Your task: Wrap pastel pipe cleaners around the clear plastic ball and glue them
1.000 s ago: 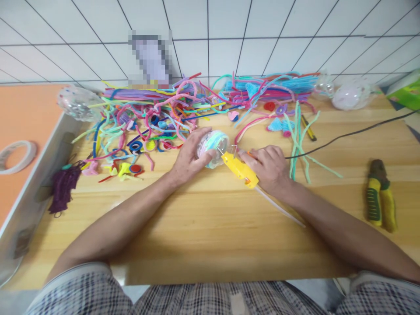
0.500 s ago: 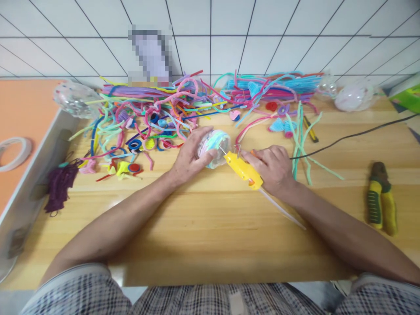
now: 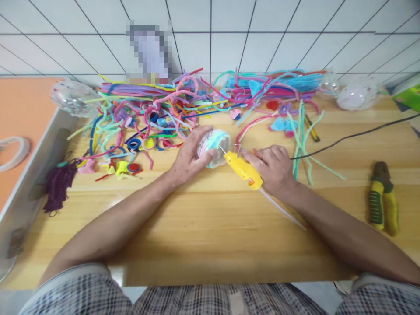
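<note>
Pastel green, blue and pinkish strips [image 3: 214, 140] are wrapped over a see-through ball [image 3: 223, 141], which is held mid-view over the desk [image 3: 197, 245]; whether it's rested on the wood can't be told. Its right side is left bare and shiny, and the left is hidden by the left hand [image 3: 190, 157], whose fingers are curled round the ball, thumb laid along the near side. A yellow glue gun [image 3: 242, 168] is gripped in the right hand [image 3: 272, 168], fingers closed on it, and its thin metal nozzle [image 3: 222, 150] is aimed at the strips, contact unclear. Honestly, hardly anything has been changed since a second ago: the view is nudged a bit, so the same spot seems to be worked on. A whitish glue stick [image 3: 282, 209] is stuck out the gun's back. Mint pipe cleaners [image 3: 299, 135] are left just beyond the right hand, a colourful pile [image 3: 157, 105] is heaped behind, and pliers [image 3: 376, 205] are parked well off right.
</note>
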Demonstrator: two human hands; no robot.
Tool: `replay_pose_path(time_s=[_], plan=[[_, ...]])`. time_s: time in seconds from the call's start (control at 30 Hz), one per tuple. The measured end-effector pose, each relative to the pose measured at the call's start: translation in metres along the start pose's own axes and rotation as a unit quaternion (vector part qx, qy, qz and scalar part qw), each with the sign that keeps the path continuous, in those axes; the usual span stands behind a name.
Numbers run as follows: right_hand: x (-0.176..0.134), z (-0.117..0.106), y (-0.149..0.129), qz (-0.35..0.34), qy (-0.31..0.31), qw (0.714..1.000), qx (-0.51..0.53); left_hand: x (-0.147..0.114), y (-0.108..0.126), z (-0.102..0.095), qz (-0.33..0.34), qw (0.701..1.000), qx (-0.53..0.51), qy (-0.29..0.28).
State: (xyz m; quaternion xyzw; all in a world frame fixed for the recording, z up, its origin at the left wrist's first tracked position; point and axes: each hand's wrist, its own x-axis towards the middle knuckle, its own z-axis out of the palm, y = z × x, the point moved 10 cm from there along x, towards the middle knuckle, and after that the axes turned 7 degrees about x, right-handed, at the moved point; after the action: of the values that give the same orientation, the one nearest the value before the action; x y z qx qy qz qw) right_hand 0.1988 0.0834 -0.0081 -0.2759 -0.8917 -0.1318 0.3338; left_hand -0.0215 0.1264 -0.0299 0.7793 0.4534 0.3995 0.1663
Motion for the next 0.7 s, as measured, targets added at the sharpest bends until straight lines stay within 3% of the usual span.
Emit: replay_pose_path(time_s=[0.3,0.7], plan=[[-0.0041,0.0075,0.0042,0.008,-0.051,0.998,0.025,0.0005,-0.0002,0.001,-0.007,1.0,0.006,-0.005],[0.0041,-0.0022,-0.0042,-0.028,-0.012,1.0,0.005,0.0002,0.0014,-0.0001,-0.002,1.0,-0.005,-0.002]])
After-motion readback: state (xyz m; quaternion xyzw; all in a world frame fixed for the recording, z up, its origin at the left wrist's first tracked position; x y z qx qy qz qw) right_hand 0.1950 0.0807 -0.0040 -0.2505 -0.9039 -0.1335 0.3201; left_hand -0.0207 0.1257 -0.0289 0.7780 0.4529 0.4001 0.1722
